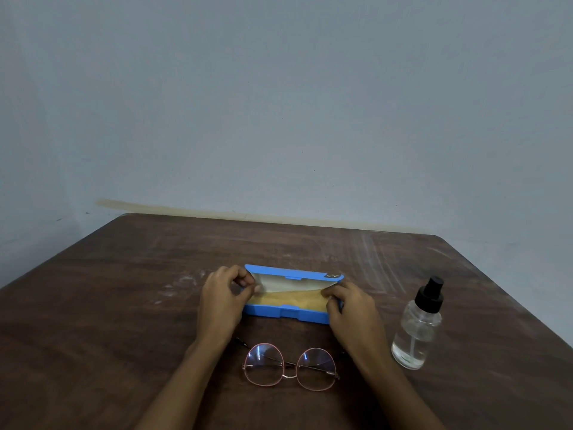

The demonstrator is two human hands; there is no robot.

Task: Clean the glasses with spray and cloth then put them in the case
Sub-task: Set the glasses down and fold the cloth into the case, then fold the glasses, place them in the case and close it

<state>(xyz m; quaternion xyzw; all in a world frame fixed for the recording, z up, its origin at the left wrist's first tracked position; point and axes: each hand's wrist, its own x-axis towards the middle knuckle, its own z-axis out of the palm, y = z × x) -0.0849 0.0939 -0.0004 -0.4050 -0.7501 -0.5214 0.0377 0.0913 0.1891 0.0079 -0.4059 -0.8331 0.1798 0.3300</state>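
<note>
Scuffed brown table (93,305), grey-blue wall (279,103); left hand (224,294), right hand (348,308) pinch open blue case (288,314) ends.

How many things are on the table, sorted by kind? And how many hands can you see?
Blue case: 1, open
Yellow cloth: 1, inside the case
Glasses: 1, pink rims
Spray bottle: 1
Hands: 2, left hand and right hand, one holding each end of the case
Total: 4 things, plus 2 hands
</note>
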